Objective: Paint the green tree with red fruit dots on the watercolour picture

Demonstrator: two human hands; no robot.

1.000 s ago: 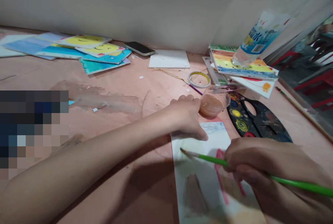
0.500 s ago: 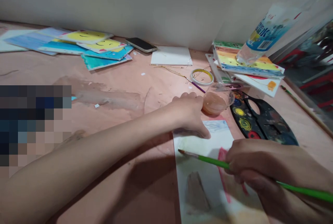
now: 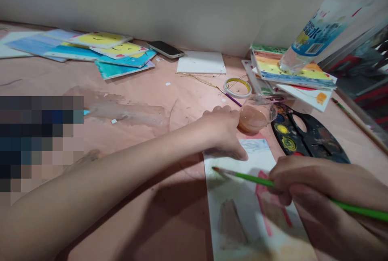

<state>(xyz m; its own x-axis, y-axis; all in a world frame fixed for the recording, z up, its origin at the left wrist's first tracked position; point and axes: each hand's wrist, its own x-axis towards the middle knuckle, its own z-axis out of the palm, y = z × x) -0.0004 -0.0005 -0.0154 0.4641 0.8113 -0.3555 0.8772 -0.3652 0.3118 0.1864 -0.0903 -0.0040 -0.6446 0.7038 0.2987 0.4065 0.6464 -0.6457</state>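
A white painted sheet (image 3: 242, 196) with a brown shape and red strokes lies at the near right of the pink table. My left hand (image 3: 222, 131) rests with curled fingers on the sheet's top left corner, its thumb pressing the paper, next to a clear cup (image 3: 256, 116) of murky orange water. My right hand (image 3: 306, 182) is closed on a green paintbrush (image 3: 251, 179), whose tip touches the sheet's upper left area.
A black paint palette (image 3: 309, 137) lies right of the cup. Behind it are a tape roll (image 3: 237, 87), a purple brush (image 3: 232, 99), a stack of paintings (image 3: 291, 76) and a water bottle (image 3: 315, 36). More paintings (image 3: 100, 51), a phone (image 3: 165, 49) and a blank white card (image 3: 201, 62) lie at the back.
The view has shifted slightly. My right hand has moved the brush a little right and up across the sheet. My left hand stays on the corner.
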